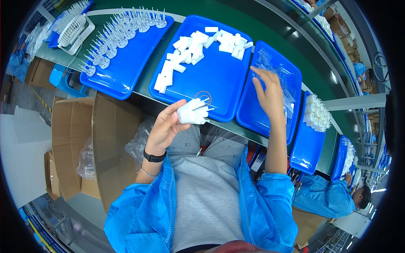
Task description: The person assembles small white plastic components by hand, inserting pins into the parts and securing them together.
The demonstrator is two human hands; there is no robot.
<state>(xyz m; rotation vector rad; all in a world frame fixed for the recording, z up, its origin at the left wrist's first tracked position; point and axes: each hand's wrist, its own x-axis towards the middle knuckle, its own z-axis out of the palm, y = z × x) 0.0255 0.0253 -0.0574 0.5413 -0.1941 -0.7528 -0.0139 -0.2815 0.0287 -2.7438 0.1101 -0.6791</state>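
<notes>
My left hand point(165, 126) is closed round a white plastic part with several thin prongs point(194, 112), held just above the near edge of the middle blue tray point(198, 80). The prongs point to the right. In that tray lie many loose white rectangular blocks point(194, 44). A thin brownish ring point(203, 93) shows beside the held part. Over the blue tray to the right point(253, 120), my right hand point(269, 90) has its fingers stretched and apart. Clear plastic pieces point(288, 95) lie under and beside it; nothing shows in its fingers.
At the left, a blue tray point(133, 63) bears rows of white pronged parts point(120, 38), with a white fan point(76, 31) beyond. Farther right stands a tray of white parts point(316, 114). An open cardboard box point(116, 147) stands at my left; a co-worker point(329, 196) sits at right.
</notes>
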